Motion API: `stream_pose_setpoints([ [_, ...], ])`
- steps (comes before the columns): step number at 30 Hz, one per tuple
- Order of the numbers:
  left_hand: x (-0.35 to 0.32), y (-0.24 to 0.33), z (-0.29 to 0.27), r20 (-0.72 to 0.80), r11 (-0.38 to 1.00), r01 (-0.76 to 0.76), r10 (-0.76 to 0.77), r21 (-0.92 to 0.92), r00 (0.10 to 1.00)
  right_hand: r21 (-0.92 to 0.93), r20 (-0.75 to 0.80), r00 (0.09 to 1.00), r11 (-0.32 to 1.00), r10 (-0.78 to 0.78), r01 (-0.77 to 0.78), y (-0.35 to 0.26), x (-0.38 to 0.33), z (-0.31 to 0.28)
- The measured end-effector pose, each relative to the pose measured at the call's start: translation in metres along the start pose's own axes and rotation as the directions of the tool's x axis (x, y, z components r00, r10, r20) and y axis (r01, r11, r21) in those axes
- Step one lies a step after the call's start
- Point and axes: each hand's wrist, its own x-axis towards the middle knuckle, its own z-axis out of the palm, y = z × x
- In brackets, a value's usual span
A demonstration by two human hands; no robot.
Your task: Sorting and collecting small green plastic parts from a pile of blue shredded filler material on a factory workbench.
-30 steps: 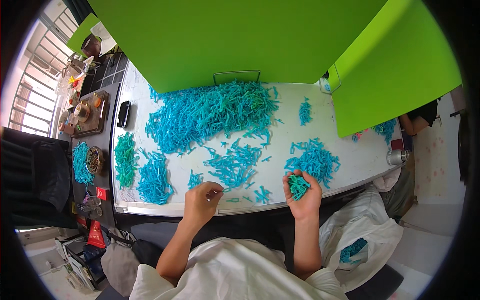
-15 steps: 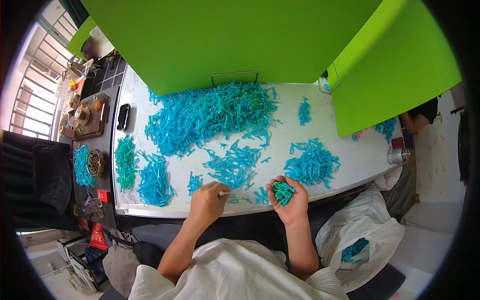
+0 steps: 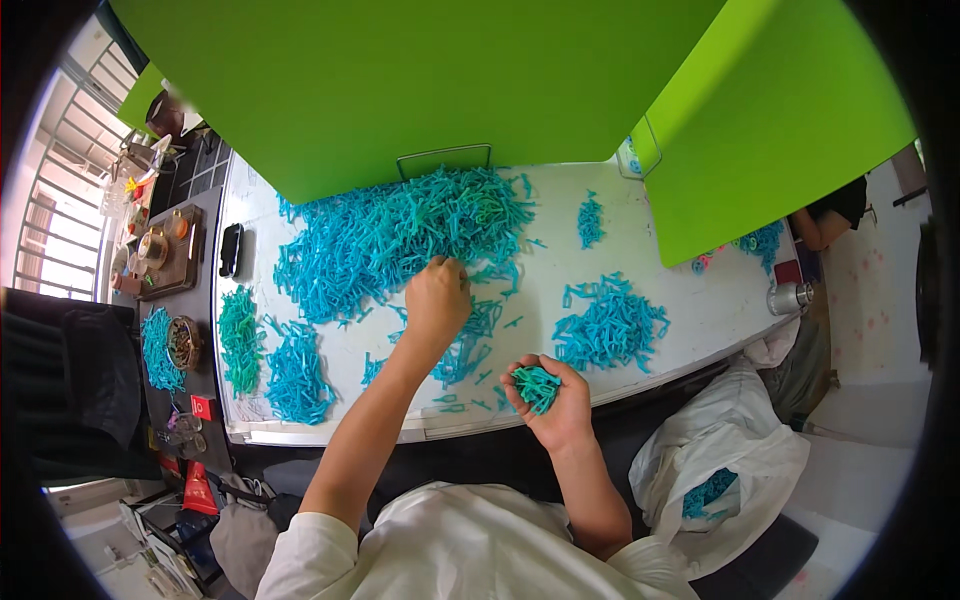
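Note:
My left hand [image 3: 438, 302] reaches to the front edge of a big heap of small blue and teal plastic pieces [image 3: 380, 245]. Its fingers are curled together, and whatever they pinch is hidden. My right hand [image 3: 562, 412] is cupped, palm up, near the table's front edge, around a clump of small green plastic pieces [image 3: 536, 388]. Between the hands a looser scatter of blue pieces [image 3: 462, 358] lies partly behind my left forearm. Just beyond my right hand sits another blue pile [image 3: 612, 328].
More piles lie on the white table [image 3: 540, 290]: a green one [image 3: 240, 342] and a blue one [image 3: 297, 385] at left, a small one [image 3: 590, 222] at right. Green panels [image 3: 420, 90] stand behind. A white sack [image 3: 735, 440] with blue pieces is at lower right.
My left hand has moved away from the table's front edge, forward to the big heap. My right hand still cups the green pieces. The whole view has shifted slightly.

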Motion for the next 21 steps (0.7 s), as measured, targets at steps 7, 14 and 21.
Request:
stream_pose_setpoints([
  [7, -0.034, 0.006, -0.049, -0.101, 0.988, -0.093, 0.081, -0.12, 0.992, -0.029, 0.015, 1.0, 1.0, 0.012, -0.011, 0.007, 0.012, 0.002],
  [14, -0.071, 0.052, -0.102, 0.349, 0.819, 0.021, 0.221, -0.573, 0.91, -0.038, 0.01, 0.999, 0.999, 0.04, -0.039, 0.012, 0.026, 0.007],
  [21, 0.004, 0.039, -0.025, 0.06, 0.942, -0.142, 0.167, -0.303, 0.984, 0.019, 0.059, 0.994, 0.995, 0.093, -0.094, 0.007, 0.021, 0.004],
])
